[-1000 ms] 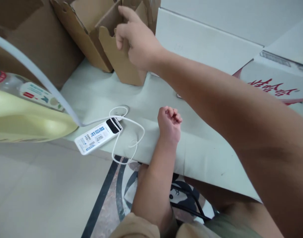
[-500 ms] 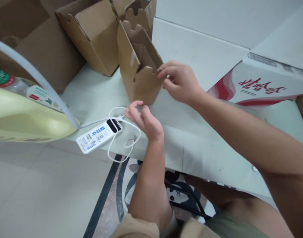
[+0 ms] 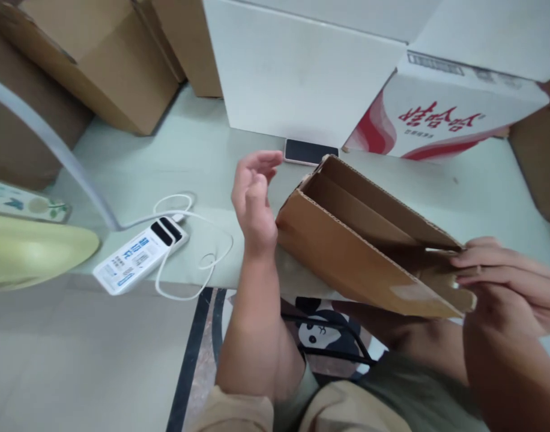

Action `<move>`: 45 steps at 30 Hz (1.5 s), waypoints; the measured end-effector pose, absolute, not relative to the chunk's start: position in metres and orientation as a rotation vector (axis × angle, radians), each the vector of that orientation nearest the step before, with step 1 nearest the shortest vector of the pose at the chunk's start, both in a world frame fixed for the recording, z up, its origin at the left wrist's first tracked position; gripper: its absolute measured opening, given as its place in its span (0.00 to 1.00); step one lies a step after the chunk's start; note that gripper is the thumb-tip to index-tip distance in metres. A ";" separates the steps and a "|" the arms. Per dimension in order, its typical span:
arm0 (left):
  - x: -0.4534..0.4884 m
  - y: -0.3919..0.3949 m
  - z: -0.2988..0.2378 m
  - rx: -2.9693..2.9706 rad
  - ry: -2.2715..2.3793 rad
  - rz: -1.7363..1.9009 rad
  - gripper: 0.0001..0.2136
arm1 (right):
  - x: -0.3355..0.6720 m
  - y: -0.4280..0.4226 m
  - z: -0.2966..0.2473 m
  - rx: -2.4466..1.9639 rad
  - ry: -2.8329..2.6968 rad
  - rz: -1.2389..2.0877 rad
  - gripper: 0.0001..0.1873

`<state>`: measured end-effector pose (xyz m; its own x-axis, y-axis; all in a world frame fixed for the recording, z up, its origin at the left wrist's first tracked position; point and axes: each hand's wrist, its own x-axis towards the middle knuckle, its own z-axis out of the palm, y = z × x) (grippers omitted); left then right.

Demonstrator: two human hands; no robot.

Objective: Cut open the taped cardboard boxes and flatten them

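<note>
A narrow brown cardboard box [image 3: 347,255], open at the top, is tilted at the table's front edge. My right hand [image 3: 509,282] grips its right end, with fingers at the notched cardboard edge. Beside the box's left end, my left hand [image 3: 256,201] is raised with fingers apart and slightly curled, holding nothing. Behind the box a dark-screened phone [image 3: 311,152] lies on the pale table [image 3: 203,150]. To the left of my left hand rests a white power bank [image 3: 140,255] with a white cable [image 3: 212,264] plugged into it.
Other brown cardboard boxes [image 3: 122,78] stand at the back left. A large white box [image 3: 302,72] and a red-and-white printed carton [image 3: 441,120] are at the back. A yellow object [image 3: 41,249] and a pale curved bar [image 3: 54,138] are at the left. A patterned stool [image 3: 324,333] is below.
My right hand has drawn the cardboard box away from the other boxes, rightward and toward me, and it now lies tilted. My left hand has risen slightly. The view has shifted right.
</note>
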<state>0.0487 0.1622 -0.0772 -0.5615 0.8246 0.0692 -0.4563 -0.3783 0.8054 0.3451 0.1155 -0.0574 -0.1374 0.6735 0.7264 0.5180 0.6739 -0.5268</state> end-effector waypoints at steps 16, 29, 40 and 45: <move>0.105 0.190 -0.088 1.669 0.696 1.909 0.21 | 0.388 0.112 -0.082 -1.037 -1.651 -0.047 0.12; 0.154 0.186 -0.082 1.685 0.664 2.200 0.17 | 0.410 0.112 -0.120 -1.247 -1.550 -0.082 0.14; 0.169 0.179 -0.087 1.550 0.748 2.523 0.17 | 0.410 0.117 -0.122 -1.230 -1.606 0.349 0.22; 0.169 0.174 -0.088 1.555 0.984 2.493 0.18 | 0.409 0.116 -0.124 -1.219 -1.589 0.393 0.24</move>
